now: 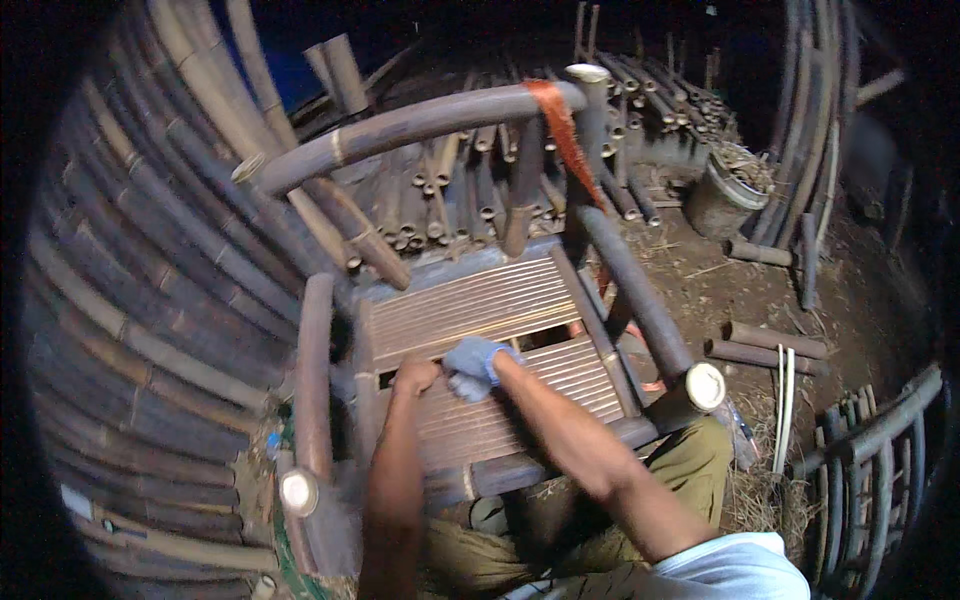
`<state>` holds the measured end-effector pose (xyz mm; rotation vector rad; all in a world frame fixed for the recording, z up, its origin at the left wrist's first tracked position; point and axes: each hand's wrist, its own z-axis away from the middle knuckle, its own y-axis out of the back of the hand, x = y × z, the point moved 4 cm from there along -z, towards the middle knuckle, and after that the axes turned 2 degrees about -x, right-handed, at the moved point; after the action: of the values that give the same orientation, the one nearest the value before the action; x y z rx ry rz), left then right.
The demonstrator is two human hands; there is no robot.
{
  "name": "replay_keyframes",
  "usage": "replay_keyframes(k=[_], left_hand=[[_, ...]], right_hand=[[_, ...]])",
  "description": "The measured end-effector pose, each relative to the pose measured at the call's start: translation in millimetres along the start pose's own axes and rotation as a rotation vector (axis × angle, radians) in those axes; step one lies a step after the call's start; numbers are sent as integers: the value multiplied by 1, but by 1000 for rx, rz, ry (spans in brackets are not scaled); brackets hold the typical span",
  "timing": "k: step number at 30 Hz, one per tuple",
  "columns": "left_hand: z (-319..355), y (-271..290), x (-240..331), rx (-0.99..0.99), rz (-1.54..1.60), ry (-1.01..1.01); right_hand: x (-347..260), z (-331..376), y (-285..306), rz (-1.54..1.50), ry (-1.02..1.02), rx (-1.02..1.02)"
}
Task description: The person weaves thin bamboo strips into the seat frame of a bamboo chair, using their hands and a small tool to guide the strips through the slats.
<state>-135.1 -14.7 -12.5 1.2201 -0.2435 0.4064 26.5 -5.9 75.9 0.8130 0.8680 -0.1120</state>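
Note:
A dark bamboo chair [318,370] stands in front of me, its seat made of thin bamboo slats [480,300] laid side by side. A gap [550,338] splits the slats across the middle. My left hand [417,375], bare, is closed at the left part of this gap. Beside it my right hand [472,368], in a grey-blue glove, has its fingers curled down at the slats. What either hand grips is hidden beneath the fingers. An orange-red strap [562,130] is wrapped round the chair's top rail [420,128] near the right back post.
Bamboo poles [150,260] line the left side. Cut bamboo lengths [650,85] are stacked behind the chair. A bucket of shavings [725,198] stands at the far right. Two short bamboo pieces [765,347] and pale strips [783,410] lie right of the chair, near a bamboo frame [875,450].

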Motion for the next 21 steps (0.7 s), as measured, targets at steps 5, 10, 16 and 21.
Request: replay_keyframes(k=[5, 10, 16, 21], left_hand=[[30, 39, 22, 70, -280, -324], [71, 58, 19, -127, 798, -102], [96, 55, 38, -250, 916, -149], [91, 50, 30, -322, 883, 84]], right_hand=[[4, 80, 70, 221, -22, 735], [-16, 127, 55, 365, 422, 1089], [-33, 102, -6, 258, 685, 829], [-29, 89, -24, 247, 682, 766]])
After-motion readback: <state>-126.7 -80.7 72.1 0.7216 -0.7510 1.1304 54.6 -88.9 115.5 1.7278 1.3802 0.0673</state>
